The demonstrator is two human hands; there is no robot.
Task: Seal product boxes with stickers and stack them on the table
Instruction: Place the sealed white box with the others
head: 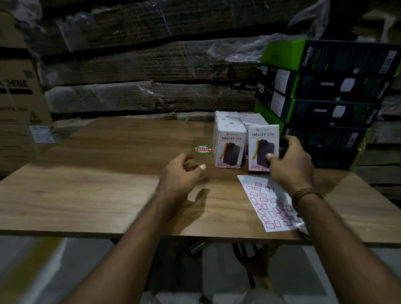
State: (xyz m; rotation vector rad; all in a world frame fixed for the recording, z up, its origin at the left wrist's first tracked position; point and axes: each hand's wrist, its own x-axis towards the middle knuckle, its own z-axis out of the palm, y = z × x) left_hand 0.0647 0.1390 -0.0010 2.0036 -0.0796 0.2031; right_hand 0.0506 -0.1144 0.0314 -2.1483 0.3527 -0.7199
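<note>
My right hand [290, 161] holds a white box [263, 146] that stands up on the wooden table [100, 184]. My thumb presses on the front of the box and my other fingers curl round its right side. The box says HALLEY 20K and has a picture of a dark thing on it.

Just to the left of my thumb stands a second white box [229, 148] that looks the same. More white boxes [238, 119] sit right behind these two.

Under my right wrist lies a sheet of stickers [269, 204]. The stickers are little red frames on white paper. I wear a bead bracelet [305, 194] on that wrist.

My left hand [181, 175] floats over the table, left of the boxes. Its fingers are loose and a bit bent, and it holds nothing. Past its fingertips is a round red and green label [203, 149] stuck on the table.

To the right of my right hand is a tall pile of black and green boxes [323, 102]. Behind the table are big brown cartons wrapped in plastic [150, 59].
</note>
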